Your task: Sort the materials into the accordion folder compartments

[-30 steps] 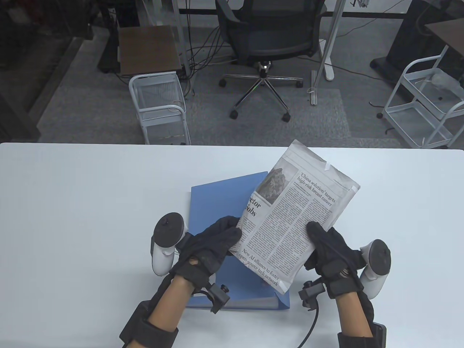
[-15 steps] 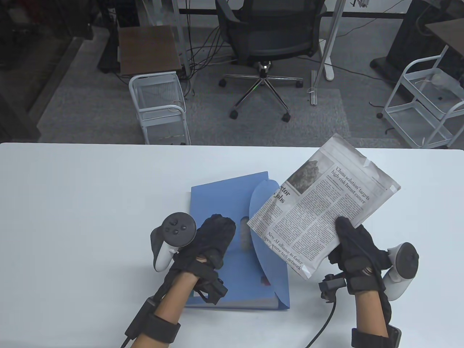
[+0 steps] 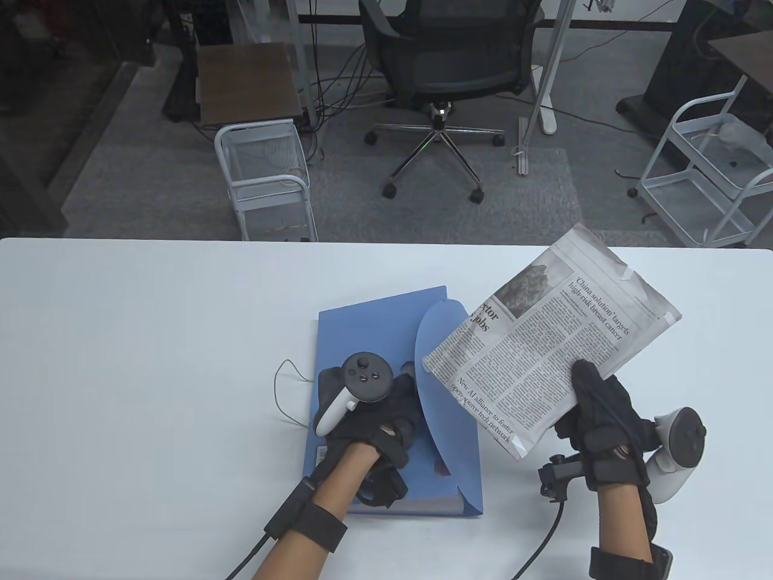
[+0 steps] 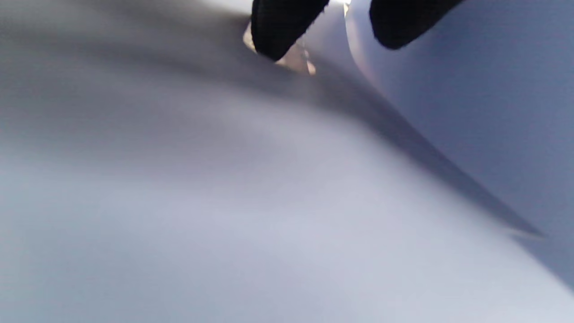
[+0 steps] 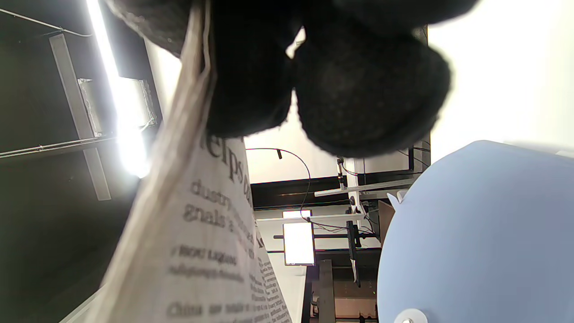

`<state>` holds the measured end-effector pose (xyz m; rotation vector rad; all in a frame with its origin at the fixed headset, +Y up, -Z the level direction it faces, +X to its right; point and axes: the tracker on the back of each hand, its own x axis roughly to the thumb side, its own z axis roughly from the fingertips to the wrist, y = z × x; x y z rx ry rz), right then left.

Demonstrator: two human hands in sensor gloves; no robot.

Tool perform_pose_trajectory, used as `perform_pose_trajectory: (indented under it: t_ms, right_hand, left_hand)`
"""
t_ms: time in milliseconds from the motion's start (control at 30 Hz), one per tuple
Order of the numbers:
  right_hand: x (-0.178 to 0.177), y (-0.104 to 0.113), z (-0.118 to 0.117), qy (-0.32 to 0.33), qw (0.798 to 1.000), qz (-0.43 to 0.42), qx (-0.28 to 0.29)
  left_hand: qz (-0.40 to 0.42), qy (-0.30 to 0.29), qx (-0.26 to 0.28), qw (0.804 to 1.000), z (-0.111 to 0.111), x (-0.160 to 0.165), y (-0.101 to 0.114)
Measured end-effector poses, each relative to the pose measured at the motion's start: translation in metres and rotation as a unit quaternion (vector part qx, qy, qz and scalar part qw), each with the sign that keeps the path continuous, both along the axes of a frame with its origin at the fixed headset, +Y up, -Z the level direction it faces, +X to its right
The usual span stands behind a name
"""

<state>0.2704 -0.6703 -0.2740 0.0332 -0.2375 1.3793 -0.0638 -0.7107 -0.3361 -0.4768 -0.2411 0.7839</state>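
The left hand (image 3: 368, 417) rests palm-down on the blue folder (image 3: 362, 338); its finger state is unclear. The right hand (image 3: 604, 423) grips the newspaper (image 3: 543, 356) aloft, thumb on top.

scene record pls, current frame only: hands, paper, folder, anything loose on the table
left hand: rests on the blue accordion folder, fingers near the flap edge; grip not visible
right hand: holds the folded newspaper by its near corner, raised off the table
folder: lies flat on the white table
flap: rounded, lifted; compartments not visible
newspaper position: right of the folder, partly over the flap
loose item: thin cord left of the folder
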Motion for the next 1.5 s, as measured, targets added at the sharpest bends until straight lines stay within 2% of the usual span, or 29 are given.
perform_pose_trajectory:
  t_ms: [100, 333, 433, 767, 1167, 1500]
  right_hand:
    - [0.000, 0.000, -0.001, 0.003, 1.000, 0.001, 0.000]
    - [-0.001, -0.001, -0.001, 0.007, 1.000, 0.003, -0.005]
    - [-0.002, -0.002, -0.001, 0.011, 1.000, 0.007, -0.008]
    - [-0.003, -0.003, -0.002, 0.017, 1.000, 0.012, -0.016]
    - [-0.006, -0.003, -0.004, 0.015, 0.999, 0.026, -0.025]
    - [-0.024, 0.030, -0.007, 0.041, 0.996, 0.073, -0.001]
  left_hand:
    - [0.063, 0.009, -0.064, 0.996, -0.002, -0.001, -0.005]
    - [0.208, 0.052, -0.120, 0.969, -0.009, -0.022, -0.010]
    - [0.262, 0.059, -0.126, 0.955, -0.008, -0.031, -0.009]
    - [0.366, 0.062, -0.124, 0.920, -0.004, -0.060, 0.003]
    - [0.433, 0.064, -0.121, 0.891, 0.001, -0.089, 0.005]
    - [0.488, 0.085, -0.110, 0.862, 0.005, -0.108, 0.001]
